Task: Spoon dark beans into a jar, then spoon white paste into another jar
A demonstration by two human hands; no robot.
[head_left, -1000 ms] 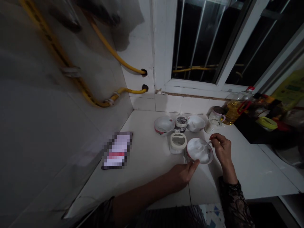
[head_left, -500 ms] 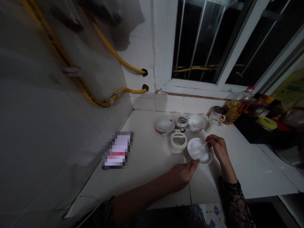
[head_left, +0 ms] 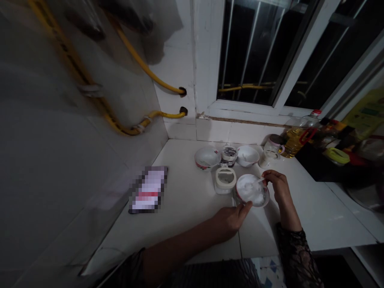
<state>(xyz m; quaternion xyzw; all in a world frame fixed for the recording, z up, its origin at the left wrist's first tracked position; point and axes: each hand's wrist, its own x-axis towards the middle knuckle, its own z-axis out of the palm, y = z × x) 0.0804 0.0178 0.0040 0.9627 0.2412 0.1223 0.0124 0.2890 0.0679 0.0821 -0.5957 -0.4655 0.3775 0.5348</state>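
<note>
My left hand (head_left: 232, 220) grips the near rim of a patterned bowl (head_left: 264, 203) on the white counter. White, powdery-looking contents (head_left: 247, 189) fill much of that bowl. A pale spoon (head_left: 259, 180) is pinched in my right hand (head_left: 275, 185) at the bowl's right side, its lower end in the white contents. Just left of the bowl stands a white-lidded container (head_left: 225, 180). Behind them are a second bowl (head_left: 207, 158), a small clear jar (head_left: 229, 155) and a third bowl (head_left: 247, 156).
A blurred-out phone-like object (head_left: 150, 190) lies on the counter (head_left: 186, 216) at the left. A lidded jar (head_left: 271, 151), an oil bottle (head_left: 295, 138) and a green-lidded container (head_left: 337, 156) stand at the right. Yellow pipes (head_left: 114, 122) run along the left wall.
My right hand has shifted slightly to the right with the spoon, and less of the spoon now lies across the white contents. My left hand and the bowl have stayed in place.
</note>
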